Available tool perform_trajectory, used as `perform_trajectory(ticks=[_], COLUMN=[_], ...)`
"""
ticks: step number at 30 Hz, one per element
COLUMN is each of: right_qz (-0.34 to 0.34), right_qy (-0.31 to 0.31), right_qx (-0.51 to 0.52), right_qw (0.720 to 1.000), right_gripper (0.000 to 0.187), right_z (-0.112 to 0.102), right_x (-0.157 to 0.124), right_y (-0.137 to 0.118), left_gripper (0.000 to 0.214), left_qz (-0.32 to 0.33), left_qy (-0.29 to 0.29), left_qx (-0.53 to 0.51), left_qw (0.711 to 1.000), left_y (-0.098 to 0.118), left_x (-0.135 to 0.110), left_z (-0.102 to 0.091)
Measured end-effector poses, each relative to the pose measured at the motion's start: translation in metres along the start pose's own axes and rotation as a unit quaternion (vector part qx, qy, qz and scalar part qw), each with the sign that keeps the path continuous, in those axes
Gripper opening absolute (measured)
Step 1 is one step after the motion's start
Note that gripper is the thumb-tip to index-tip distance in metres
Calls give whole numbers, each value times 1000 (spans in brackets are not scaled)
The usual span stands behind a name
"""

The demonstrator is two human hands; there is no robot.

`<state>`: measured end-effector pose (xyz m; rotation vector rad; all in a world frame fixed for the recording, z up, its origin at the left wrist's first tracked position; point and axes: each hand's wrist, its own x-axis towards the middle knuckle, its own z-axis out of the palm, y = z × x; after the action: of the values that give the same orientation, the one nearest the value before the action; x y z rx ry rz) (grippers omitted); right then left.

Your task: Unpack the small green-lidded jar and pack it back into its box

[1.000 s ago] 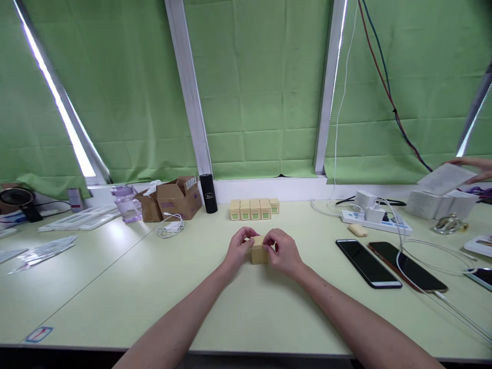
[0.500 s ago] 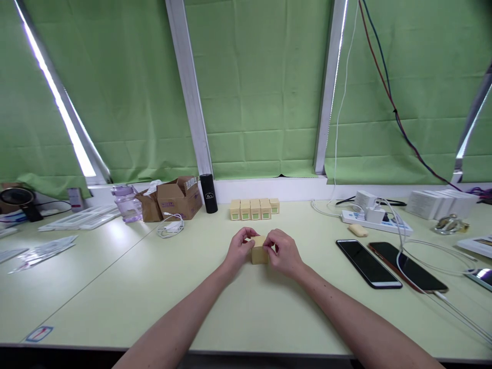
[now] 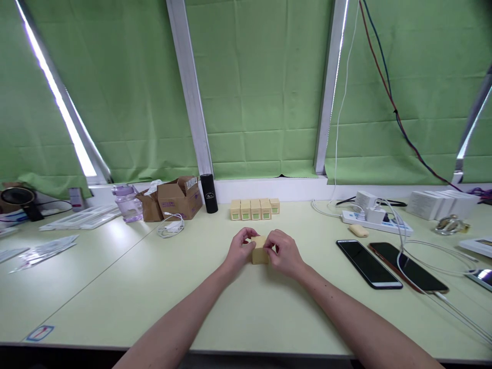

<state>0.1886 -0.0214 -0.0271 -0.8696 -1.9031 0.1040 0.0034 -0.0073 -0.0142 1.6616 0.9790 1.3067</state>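
Observation:
A small yellow box stands on the pale green table in front of me. My left hand grips its left side with curled fingers. My right hand pinches its right upper edge, fingers closed on it. Behind them, a row of several similar yellow boxes with green labels lines up near the window sill.
Two black phones lie to the right, one on a cable. A white power strip with chargers and white boxes sit at the back right. A black cylinder, cardboard box, coiled cable and purple bottle stand back left.
Another person's hand with a white box at the far right edge has left the view. My hands and the yellow box have barely moved.

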Motion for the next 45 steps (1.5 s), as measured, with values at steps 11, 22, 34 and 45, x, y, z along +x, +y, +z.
perform_trajectory(ticks=[11, 22, 34, 45], right_qz=[78, 99, 63, 211], right_qy=[-50, -34, -76, -99], right_qx=[-55, -34, -68, -146], right_qw=[994, 994, 993, 961], right_gripper=[28, 20, 36, 31], right_z=[-10, -15, -16, -3], right_x=[5, 6, 5, -1], right_y=[7, 12, 13, 44], left_gripper=[20, 24, 26, 22], left_qz=[-19, -26, -29, -68], left_qy=[39, 81, 76, 122], left_qx=[-13, -9, -6, 63], left_qw=[999, 996, 997, 988], left_y=[-3, -10, -9, -6], left_x=[4, 8, 9, 7], left_z=[-2, -6, -5, -8])
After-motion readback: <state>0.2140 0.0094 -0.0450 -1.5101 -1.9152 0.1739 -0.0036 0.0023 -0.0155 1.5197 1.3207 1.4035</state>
